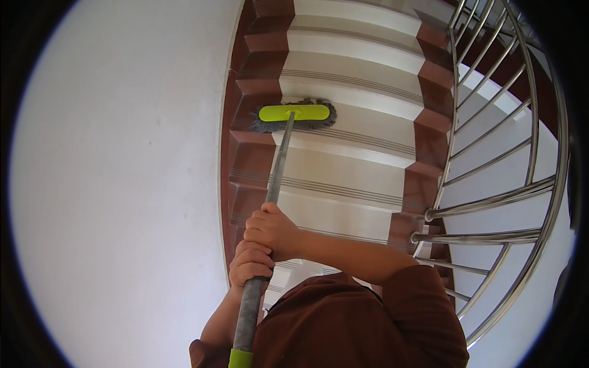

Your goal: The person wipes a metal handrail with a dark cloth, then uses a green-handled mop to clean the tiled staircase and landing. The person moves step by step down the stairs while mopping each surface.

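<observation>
Both hands grip the grey pole (249, 313) of a mop, one above the other and touching. My right hand (274, 231) is wrapped round the pole higher up, nearer the mop head. Just below it, my left hand (251, 264) is closed round the same pole. The mop's lime-green plate (294, 112) has a grey fringe (317, 124) around it and lies on a stair tread near the left side, across the red border and the cream part. A green sleeve (240, 358) shows at the pole's lower end.
Cream stair treads (336, 168) with red-brown edges (252, 161) and dark grooved strips run up the view. A white wall (124, 175) stands on the left. On the right, a curved stainless-steel railing (536, 138) with several bars borders the stairs.
</observation>
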`<action>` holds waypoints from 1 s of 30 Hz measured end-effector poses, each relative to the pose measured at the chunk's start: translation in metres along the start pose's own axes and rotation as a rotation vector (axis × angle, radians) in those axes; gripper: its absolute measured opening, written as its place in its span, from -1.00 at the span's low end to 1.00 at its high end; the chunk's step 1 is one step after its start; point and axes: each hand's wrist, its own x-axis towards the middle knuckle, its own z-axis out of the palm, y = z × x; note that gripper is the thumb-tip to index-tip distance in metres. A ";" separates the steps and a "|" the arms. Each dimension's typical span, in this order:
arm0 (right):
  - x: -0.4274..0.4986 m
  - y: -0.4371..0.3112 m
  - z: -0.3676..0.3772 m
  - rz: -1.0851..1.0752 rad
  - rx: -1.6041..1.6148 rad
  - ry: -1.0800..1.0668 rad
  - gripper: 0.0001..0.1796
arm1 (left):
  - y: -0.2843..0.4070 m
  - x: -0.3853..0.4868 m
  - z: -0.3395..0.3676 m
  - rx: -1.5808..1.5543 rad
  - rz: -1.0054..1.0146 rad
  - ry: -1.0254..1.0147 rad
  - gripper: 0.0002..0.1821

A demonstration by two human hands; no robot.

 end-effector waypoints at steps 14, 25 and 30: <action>-0.117 -0.028 -0.155 0.159 -0.181 0.111 -0.87 | 0.058 0.018 0.153 -0.209 0.094 -0.261 -0.90; -0.202 -0.037 -0.274 0.300 -0.303 0.209 -0.83 | 0.087 0.041 0.284 -0.410 0.161 -0.396 -0.89; -0.216 -0.035 -0.293 0.297 -0.308 0.245 -0.79 | 0.091 0.042 0.307 -0.442 0.157 -0.425 -0.89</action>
